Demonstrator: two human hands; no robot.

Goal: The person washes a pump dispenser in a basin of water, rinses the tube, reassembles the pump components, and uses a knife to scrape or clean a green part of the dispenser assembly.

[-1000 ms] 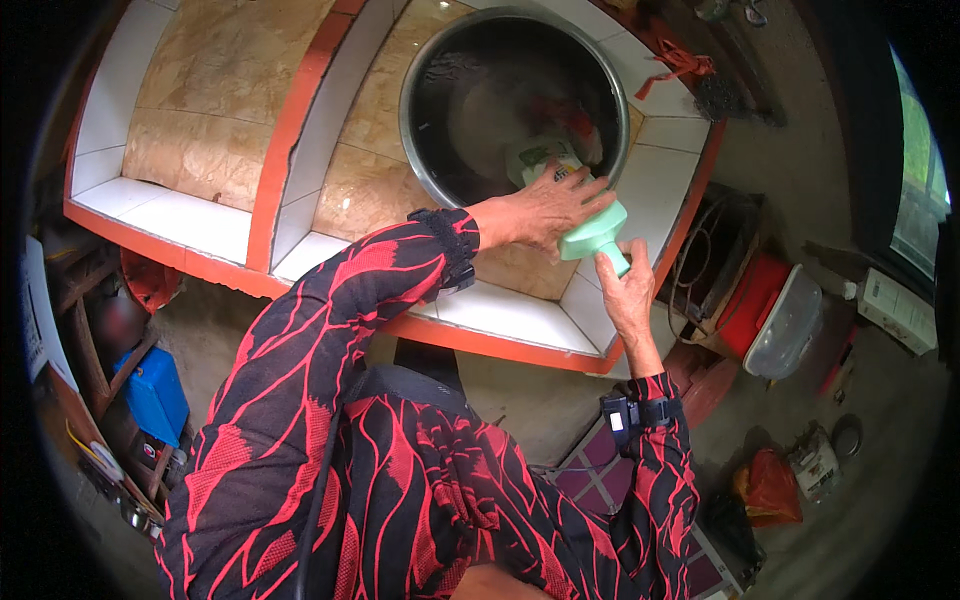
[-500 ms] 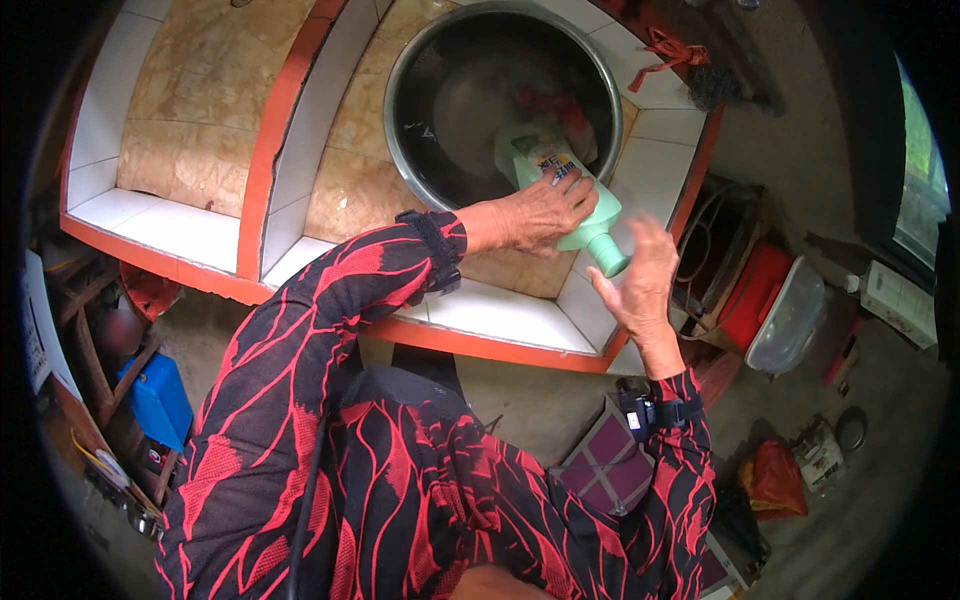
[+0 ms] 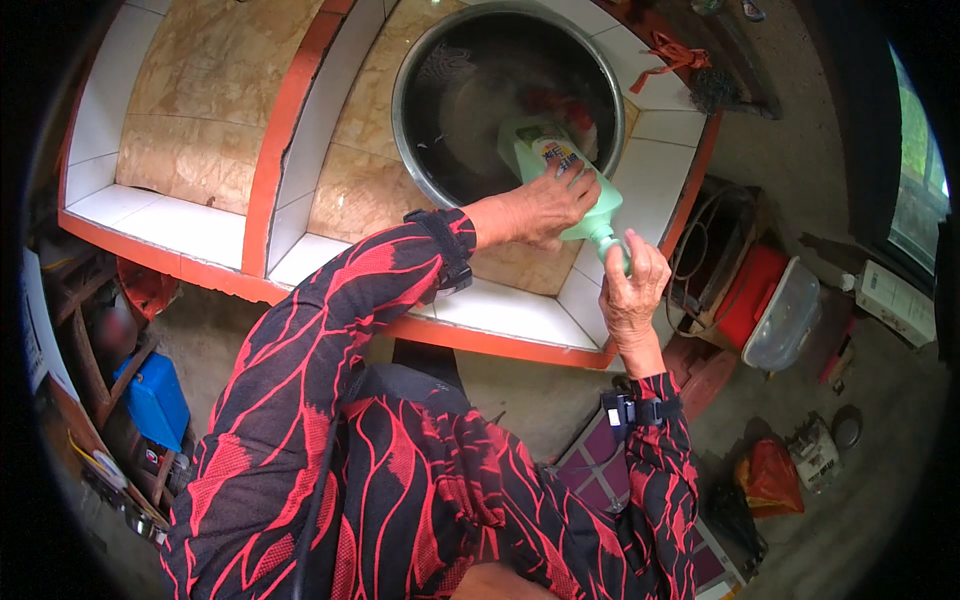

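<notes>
The pale green bottle point(image 3: 604, 204) sits tilted in my head view, its base end over the near right part of the wide metal basin point(image 3: 420, 130) and its neck pointing back toward the body; I cannot tell whether it rests on the rim. My left hand point(image 3: 550, 203) lies across the bottle's body, grasping it below the label; my right hand point(image 3: 635, 290) has its fingers curled round the cap point(image 3: 607, 243), gripping it. Inside the basin I see dark liquid and something red point(image 3: 555, 103), too murky to name; the basin stands in a tiled bay, whose white ledge point(image 3: 510, 312) runs along the near side. To the right, below the bay, I have a red tub point(image 3: 752, 280) beside a clear plastic container point(image 3: 787, 315); far left, a blue container point(image 3: 157, 400).
</notes>
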